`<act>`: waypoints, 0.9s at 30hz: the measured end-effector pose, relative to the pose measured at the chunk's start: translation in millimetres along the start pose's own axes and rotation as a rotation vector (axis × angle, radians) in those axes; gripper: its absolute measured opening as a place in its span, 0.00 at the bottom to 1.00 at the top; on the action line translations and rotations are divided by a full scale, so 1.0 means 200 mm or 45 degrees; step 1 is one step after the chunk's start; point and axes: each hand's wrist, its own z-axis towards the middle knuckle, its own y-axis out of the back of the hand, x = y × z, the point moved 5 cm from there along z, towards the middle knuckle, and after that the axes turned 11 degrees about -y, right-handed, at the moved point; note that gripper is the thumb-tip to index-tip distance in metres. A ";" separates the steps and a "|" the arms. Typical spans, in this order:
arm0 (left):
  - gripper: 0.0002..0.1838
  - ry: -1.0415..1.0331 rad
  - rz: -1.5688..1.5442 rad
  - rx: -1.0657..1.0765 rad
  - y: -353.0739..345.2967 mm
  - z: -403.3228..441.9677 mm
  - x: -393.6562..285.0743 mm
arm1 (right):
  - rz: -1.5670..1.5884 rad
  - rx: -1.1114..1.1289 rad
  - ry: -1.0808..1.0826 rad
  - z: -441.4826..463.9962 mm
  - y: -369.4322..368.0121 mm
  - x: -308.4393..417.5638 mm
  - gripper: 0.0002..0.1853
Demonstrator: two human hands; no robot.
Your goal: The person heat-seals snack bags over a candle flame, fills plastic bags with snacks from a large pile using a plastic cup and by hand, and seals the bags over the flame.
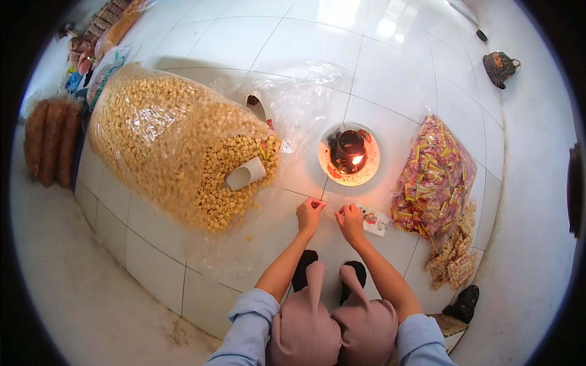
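Your L hand (311,213) + R hand (350,221): fingers pinch small clear flat plastic bag (333,197) | loc: betw. hands, near lit round black lamp (351,143) | prob. v. light, soft, slippery, tears easy | you'd best hold its edges

Between the left hand (310,212) and the right hand (350,221) we find clear film (333,197) too faint for us to trace its edges, and we cannot tell whether the fingertips grip it. The right hand seems to hide one end of a printed strip (375,222), its markings too small to read — as is the lettering on the wrappers (432,177). We cannot make out what fills the dark hollow of the burner (351,142). Both sleeves (247,326) run out of the lower edge, the dark object (574,190) at far right is cut off, and the bundles (105,19) at upper left blur into the border.
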 end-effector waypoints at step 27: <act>0.12 -0.578 -1.527 0.216 0.89 -0.31 -1.50 | 1.948 0.366 -0.059 -0.06 1.31 0.73 0.21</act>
